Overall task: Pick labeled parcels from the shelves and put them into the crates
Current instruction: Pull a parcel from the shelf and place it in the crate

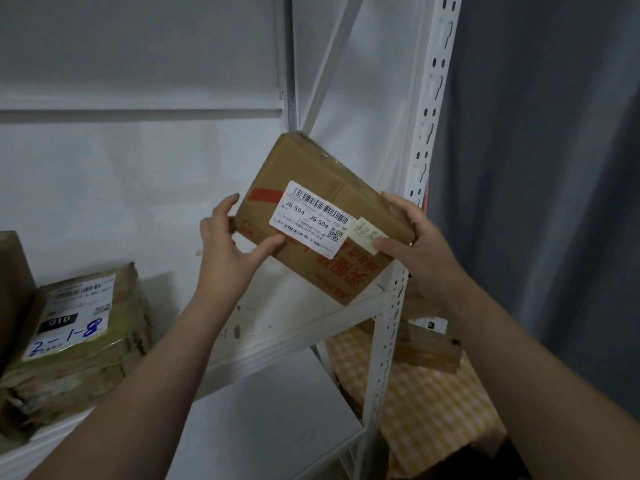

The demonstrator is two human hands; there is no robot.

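While both hands hold it tilted above the right end of the white shelf [277,327], the cardboard parcel [322,216] appears mid-pick: left hand [228,244] grips its left edge, right hand [412,244] clasps the right end, thumb on a yellow note [367,233]. Its white label [311,220] faces the camera. Next, I judge, it must clear the upright post [426,133] and travel to a crate, none visible.

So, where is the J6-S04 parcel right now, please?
The J6-S04 parcel is mid-frame in the head view, held tilted between left hand and right hand above the white shelf.
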